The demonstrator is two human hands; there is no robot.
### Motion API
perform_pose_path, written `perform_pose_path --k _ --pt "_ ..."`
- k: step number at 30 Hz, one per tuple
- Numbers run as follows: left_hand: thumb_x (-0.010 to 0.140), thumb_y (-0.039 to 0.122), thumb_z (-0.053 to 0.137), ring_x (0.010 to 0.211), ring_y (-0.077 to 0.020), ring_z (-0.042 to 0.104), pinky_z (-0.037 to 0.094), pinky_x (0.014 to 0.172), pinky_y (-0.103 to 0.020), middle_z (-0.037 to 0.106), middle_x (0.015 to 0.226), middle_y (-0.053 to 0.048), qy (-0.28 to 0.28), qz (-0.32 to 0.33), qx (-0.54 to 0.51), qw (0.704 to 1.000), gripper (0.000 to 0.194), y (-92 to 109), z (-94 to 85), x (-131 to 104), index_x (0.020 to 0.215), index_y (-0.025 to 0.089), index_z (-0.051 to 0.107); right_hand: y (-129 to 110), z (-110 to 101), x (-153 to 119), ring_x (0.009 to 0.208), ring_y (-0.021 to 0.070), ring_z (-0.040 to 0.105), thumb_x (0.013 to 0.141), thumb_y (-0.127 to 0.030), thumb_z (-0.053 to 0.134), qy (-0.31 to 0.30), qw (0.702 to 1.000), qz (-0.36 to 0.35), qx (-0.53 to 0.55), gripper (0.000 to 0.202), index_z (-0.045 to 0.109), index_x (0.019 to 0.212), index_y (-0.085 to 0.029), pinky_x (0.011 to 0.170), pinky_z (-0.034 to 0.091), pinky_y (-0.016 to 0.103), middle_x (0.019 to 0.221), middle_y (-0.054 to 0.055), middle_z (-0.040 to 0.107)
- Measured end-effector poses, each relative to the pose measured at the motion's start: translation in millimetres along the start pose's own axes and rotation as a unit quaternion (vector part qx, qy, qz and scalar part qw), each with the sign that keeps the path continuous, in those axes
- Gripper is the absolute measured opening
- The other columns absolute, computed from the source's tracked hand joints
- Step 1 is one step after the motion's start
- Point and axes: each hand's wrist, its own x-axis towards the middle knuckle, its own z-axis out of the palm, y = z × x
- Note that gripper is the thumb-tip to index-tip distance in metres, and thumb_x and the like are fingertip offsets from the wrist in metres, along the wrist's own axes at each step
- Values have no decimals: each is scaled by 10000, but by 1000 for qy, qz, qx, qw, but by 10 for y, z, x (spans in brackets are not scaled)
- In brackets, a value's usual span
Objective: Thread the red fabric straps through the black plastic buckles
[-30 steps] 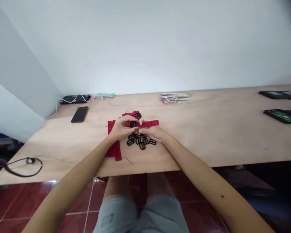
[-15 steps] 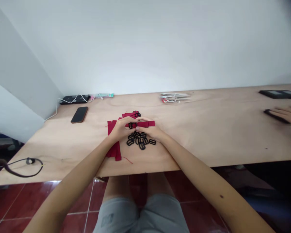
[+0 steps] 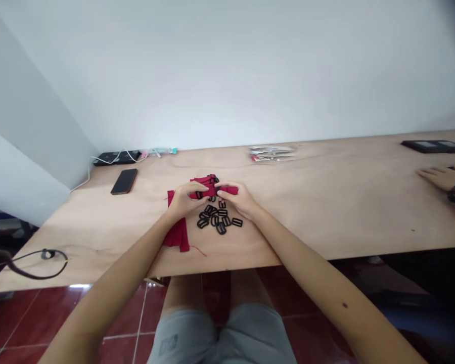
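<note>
Between my two hands is a red strap (image 3: 231, 190) with black buckles on it. My left hand (image 3: 185, 199) pinches its left part, beside a black buckle. On the right, my right hand (image 3: 240, 198) has thumb and fingers closed on the strap near a dark buckle. Several loose black buckles (image 3: 221, 221) lie in a pile just below my hands. More red straps (image 3: 177, 236) are stacked under and beside my left wrist. Behind my hands lie red straps with black buckles (image 3: 205, 180), partly hidden by my fingers.
A phone (image 3: 124, 181) and a black box with a white cable (image 3: 116, 157) are at the back left. Flat packets (image 3: 272, 153) lie near the wall. At the right, another person's hand (image 3: 445, 179) rests near a black case (image 3: 435, 146). A cable loops at left.
The strap's right end has shifted slightly left, and my fingers have moved along it. The other person's hand has moved slightly left, and a watch on the wrist now shows.
</note>
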Motion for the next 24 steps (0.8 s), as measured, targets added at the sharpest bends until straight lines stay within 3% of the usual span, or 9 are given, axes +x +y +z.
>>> perform_pose_path --k 4,8,18,22,24 --pt "842 264 839 955 -240 782 634 909 -384 825 1008 -108 5 -2 -12 1000 160 2 22 -8 980 186 818 -38 10 -8 965 244 745 733 -338 942 4 999 -24 -43 443 825 1150 -247 901 596 380 1140 53 815" --pt "834 249 839 937 -236 780 633 896 -382 821 994 -107 -3 -9 -18 1000 151 -43 30 -8 967 182 816 -40 4 5 1109 287 738 739 -301 922 9 995 -44 -84 388 839 1113 -236 1029 566 434 1182 66 819" --pt "798 359 880 983 -267 776 636 914 -413 819 1034 -126 8 -83 -35 996 242 -83 -123 19 958 184 831 1 -17 37 982 260 761 702 -388 957 44 999 -9 1 465 824 1113 -216 929 608 414 1149 85 825" --pt "744 392 931 947 -261 779 643 860 -390 822 1039 -129 72 -171 -95 978 349 -45 -166 26 985 160 831 -7 -93 62 822 235 751 691 -463 954 112 994 18 3 520 816 1110 -189 796 615 388 1014 101 834" --pt "734 418 947 914 -245 782 649 852 -386 826 1030 -124 119 -226 -167 952 431 -36 -152 35 1043 146 822 -13 -115 55 821 243 748 708 -484 941 109 994 8 -33 512 823 1105 -183 791 610 388 976 103 834"
